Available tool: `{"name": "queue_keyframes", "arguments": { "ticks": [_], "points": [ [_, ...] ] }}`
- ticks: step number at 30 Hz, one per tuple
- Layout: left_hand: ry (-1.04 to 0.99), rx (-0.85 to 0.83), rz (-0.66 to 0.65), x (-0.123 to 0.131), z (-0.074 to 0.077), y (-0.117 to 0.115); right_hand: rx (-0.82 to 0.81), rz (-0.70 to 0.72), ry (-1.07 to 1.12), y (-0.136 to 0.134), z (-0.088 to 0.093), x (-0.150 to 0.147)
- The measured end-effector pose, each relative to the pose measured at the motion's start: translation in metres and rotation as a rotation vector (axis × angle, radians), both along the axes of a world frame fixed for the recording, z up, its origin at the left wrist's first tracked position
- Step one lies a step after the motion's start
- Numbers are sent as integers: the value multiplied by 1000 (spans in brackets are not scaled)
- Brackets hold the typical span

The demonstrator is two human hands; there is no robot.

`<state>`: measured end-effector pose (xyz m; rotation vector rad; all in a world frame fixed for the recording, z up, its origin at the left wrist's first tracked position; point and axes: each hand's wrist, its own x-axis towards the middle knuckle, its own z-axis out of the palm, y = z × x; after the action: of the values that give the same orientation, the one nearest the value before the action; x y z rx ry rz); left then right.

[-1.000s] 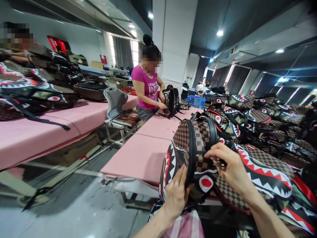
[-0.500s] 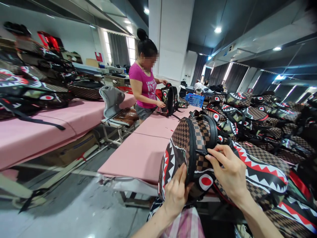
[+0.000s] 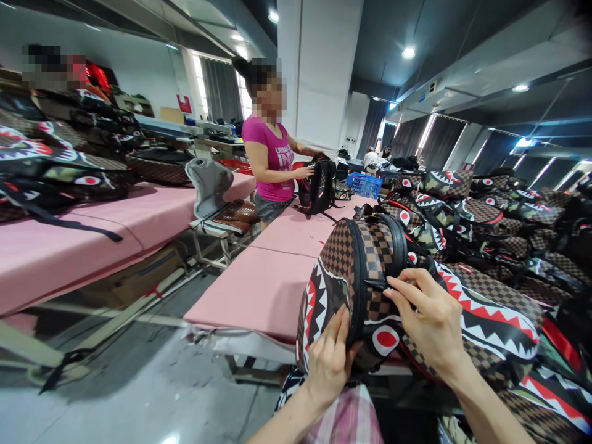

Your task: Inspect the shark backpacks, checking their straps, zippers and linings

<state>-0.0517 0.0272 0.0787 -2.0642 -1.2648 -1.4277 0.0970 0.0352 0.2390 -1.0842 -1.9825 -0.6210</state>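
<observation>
A brown-checked backpack (image 3: pixel 337 250) with a printed shark mouth and a red-and-white eye stands tilted at the near end of the pink table, close to my lap. My left hand (image 3: pixel 327 354) grips its lower front, fingers pressed on the panel beside the black zipper edge and thumb on the side near the eye. With thumb and forefinger, my right hand (image 3: pixel 428 317) pinches the end of a black zipper pull (image 3: pixel 377 284) on the checked side. The pinched tip is partly covered by the fingers. The backpack's back and base are hidden.
Similar shark-print bags (image 3: pixel 485 308) are heaped along my right. Across the pink table (image 3: pixel 259 290), a co-worker in a pink shirt (image 3: pixel 272 154) handles a black backpack (image 3: pixel 319 185). A blue basket (image 3: pixel 364 185) stands behind it. A grey chair (image 3: pixel 208 185) and another bag-loaded table are left.
My hands and the checked backpack stay almost as they were. The co-worker's head has lifted and shifted left, and the near hand has risen along the black backpack.
</observation>
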Motion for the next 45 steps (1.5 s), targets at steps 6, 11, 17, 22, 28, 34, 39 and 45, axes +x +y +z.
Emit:
{"name": "queue_keyframes", "arguments": {
  "ticks": [6,11,17,22,28,34,39,45],
  "points": [
    [-6,-9,-10,0,-1,-1,-19,8,-5,0,2,-1],
    [-10,-33,-27,0,-2,-1,-17,6,-25,0,2,-3],
    [3,-13,-24,1,-2,0,-112,93,147,3,1,3],
    [-4,-19,-27,0,-1,0,-76,45,72,1,2,-1],
    [-8,-17,-24,-1,1,-1,-112,99,82,-1,3,1],
    [-11,-17,-10,0,-1,0,-85,171,-22,-11,-8,14],
    [3,-11,-8,-1,-2,0,-50,158,-73,-9,-12,11],
    [6,-18,-7,-1,-1,0,24,160,-103,-7,-15,10]
  ]
}}
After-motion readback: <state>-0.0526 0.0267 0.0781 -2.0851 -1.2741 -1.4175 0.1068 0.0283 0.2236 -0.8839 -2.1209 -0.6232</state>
